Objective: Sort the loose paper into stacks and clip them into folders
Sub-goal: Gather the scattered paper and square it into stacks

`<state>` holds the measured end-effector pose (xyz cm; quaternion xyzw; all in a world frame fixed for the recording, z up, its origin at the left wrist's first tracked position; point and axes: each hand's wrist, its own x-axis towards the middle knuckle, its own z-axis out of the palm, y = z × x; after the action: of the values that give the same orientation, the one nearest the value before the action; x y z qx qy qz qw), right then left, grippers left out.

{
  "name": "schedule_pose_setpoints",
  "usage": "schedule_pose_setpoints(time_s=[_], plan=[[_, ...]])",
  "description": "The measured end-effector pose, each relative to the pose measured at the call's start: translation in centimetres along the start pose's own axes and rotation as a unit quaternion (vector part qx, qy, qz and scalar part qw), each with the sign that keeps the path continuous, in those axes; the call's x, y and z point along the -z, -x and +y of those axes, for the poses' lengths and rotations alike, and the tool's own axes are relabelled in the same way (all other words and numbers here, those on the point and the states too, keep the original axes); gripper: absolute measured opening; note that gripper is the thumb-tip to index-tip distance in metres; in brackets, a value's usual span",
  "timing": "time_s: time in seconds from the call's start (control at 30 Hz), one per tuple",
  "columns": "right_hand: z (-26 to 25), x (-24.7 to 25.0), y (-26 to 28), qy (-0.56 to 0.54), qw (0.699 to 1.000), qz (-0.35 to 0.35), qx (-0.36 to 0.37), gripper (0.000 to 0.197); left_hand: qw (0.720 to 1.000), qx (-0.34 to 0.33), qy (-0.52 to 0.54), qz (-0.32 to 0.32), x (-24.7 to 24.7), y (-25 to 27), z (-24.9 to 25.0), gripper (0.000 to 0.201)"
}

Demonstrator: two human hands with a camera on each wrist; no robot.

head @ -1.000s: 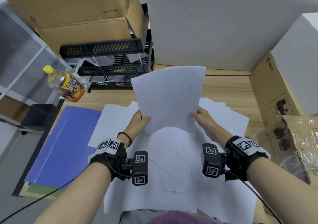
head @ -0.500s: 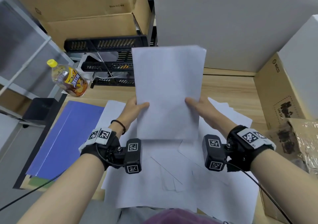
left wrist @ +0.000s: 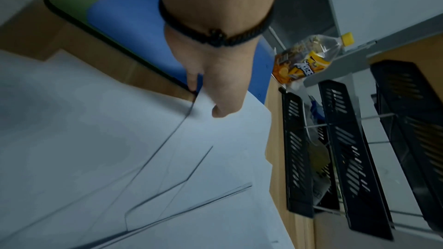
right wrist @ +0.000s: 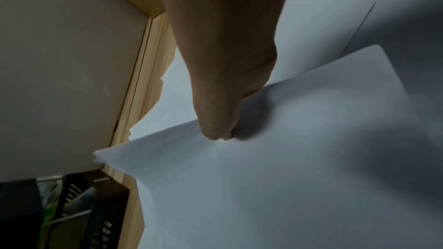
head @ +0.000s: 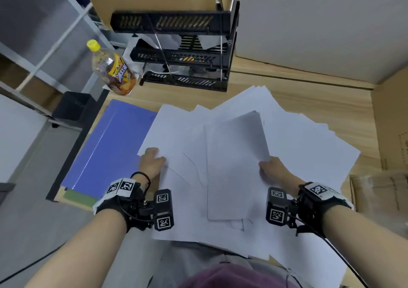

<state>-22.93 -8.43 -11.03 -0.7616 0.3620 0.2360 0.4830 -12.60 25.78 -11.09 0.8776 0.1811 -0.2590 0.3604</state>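
Loose white sheets [head: 309,150] lie fanned over the wooden table. My right hand [head: 270,167] pinches the right edge of a squared stack of paper [head: 234,166], which lies low and nearly flat over the pile. In the right wrist view the thumb of this hand [right wrist: 223,111] presses on top of the stack [right wrist: 287,158]. My left hand [head: 152,160] is at the pile's left edge and pinches the corner of a loose sheet [head: 174,130]. The left wrist view shows that hand [left wrist: 215,90] with its thumb on the sheet [left wrist: 227,139]. A blue folder [head: 110,146] lies to the left.
Black stacked letter trays [head: 183,55] stand at the back, a yellow-capped drink bottle [head: 112,69] to their left. A cardboard box [head: 393,122] and crinkled packaging [head: 379,190] border the right. A white box [head: 320,22] stands behind. The table edge runs beside the folder.
The stack, held upright in both hands before, has come down nearly flat over the pile. My left hand has let go of it and moved left to a loose sheet's corner.
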Motion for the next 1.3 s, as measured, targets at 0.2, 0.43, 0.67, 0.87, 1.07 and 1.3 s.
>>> schedule_pose_setpoints(time_s=[0.2,0.43,0.67,0.87,1.07,1.3], plan=[[-4.3,-2.6,-0.4,0.058,0.996,-0.006,0.065,0.018,0.996,0.019,0.012,0.091,3.2,-1.8,-1.7,0.043],[-6.0,-4.6,0.0,0.147,0.984,-0.098,0.026,0.023,0.998,-0.027,0.06,0.021,2.7,-5.3,-0.4,0.066],[-6.3,-4.8,1.0,0.159,0.983,-0.087,0.004,0.027,0.994,-0.111,0.003,-0.024,1.8,-7.8,3.1,0.057],[-4.6,-4.1,2.6,0.109,0.993,-0.045,-0.028,0.024,0.968,-0.203,-0.034,-0.141,-1.2,-8.1,7.5,0.044],[-0.6,-2.1,3.8,0.129,0.989,0.017,-0.064,0.024,0.948,-0.232,-0.105,-0.19,-6.0,-6.8,9.8,0.044],[-0.5,-0.9,3.2,0.208,0.975,-0.077,-0.007,0.018,0.938,-0.231,-0.232,-0.117,-7.9,-4.6,11.1,0.051]])
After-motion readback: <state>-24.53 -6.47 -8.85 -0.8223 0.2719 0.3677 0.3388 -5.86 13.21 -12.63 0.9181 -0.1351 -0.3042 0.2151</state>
